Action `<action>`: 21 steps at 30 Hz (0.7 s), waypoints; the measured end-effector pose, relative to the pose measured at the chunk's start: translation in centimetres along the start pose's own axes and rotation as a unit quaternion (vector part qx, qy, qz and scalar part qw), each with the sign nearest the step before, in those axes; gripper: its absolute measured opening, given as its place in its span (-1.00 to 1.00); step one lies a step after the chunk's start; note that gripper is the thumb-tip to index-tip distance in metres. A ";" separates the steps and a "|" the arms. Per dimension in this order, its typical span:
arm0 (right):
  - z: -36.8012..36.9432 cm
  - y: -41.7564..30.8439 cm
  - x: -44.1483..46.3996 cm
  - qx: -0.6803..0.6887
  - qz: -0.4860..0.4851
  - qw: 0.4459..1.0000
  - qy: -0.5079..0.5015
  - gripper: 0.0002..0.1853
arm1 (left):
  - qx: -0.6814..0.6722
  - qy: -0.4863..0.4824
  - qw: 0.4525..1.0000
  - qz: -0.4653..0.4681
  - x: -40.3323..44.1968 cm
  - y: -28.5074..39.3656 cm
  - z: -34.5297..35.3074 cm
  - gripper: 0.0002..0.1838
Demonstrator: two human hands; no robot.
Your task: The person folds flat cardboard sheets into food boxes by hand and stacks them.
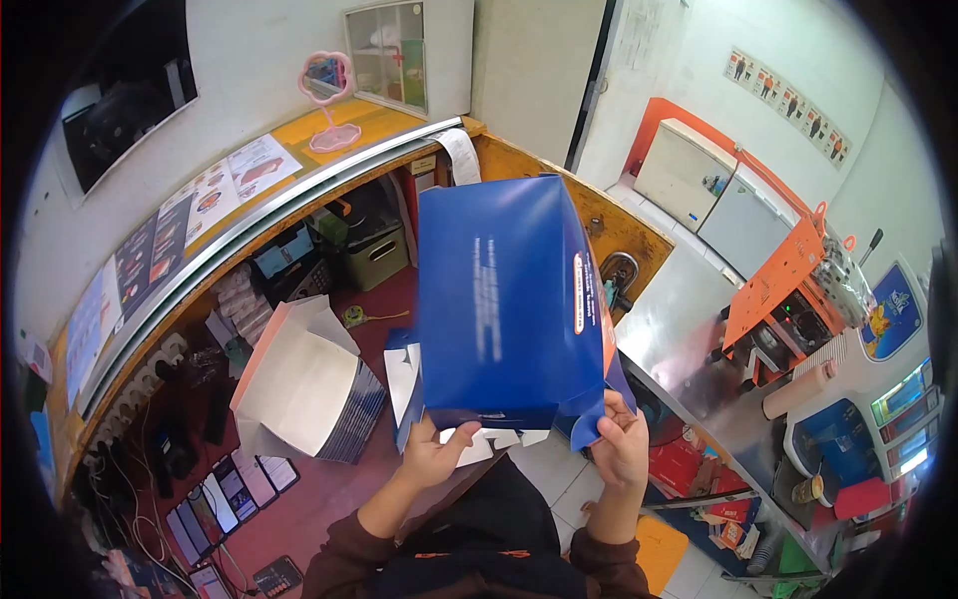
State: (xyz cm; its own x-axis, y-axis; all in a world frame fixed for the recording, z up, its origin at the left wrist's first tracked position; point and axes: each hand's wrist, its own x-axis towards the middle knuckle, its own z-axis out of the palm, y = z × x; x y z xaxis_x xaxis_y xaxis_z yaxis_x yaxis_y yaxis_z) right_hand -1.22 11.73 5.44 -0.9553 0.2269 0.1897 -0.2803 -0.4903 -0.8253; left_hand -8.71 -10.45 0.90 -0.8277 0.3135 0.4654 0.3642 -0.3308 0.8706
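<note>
A large blue cardboard box point(499, 299) with white print is held up in front of me, its bottom edge nearest my body. My left hand point(436, 459) grips its lower left edge, thumb on the near side. At the lower right corner, my right hand point(620, 441) pinches a blue flap of the same box. White-lined flaps show below and to the left of it. Beside the box on the left, a stack of nested open boxes point(304, 389) with white insides lies on the red tabletop point(334, 499). The far side of the blue box is hidden.
Several phones point(230, 494) and cables lie on the table at lower left. A tape measure point(356, 315) and a green bin point(376, 262) are under the counter ledge. A pink mirror point(327, 85) stands on top. To the right are a steel counter point(689, 304) and an orange machine point(773, 285).
</note>
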 end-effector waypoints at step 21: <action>2.7 2.9 -0.4 0.332 0.235 0.912 0.048 -0.92 | 0.290 0.062 0.950 0.095 -1.9 -2.0 -2.5 -0.62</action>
State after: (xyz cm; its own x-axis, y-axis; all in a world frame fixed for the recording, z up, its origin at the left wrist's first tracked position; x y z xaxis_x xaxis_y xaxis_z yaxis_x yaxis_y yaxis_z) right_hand -1.94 7.95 4.43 -0.9808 -0.0827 -0.1767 0.1327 -0.9468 -0.2932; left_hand -8.94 -12.62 -2.08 -0.7550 0.1778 0.6312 0.6556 0.1864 0.7317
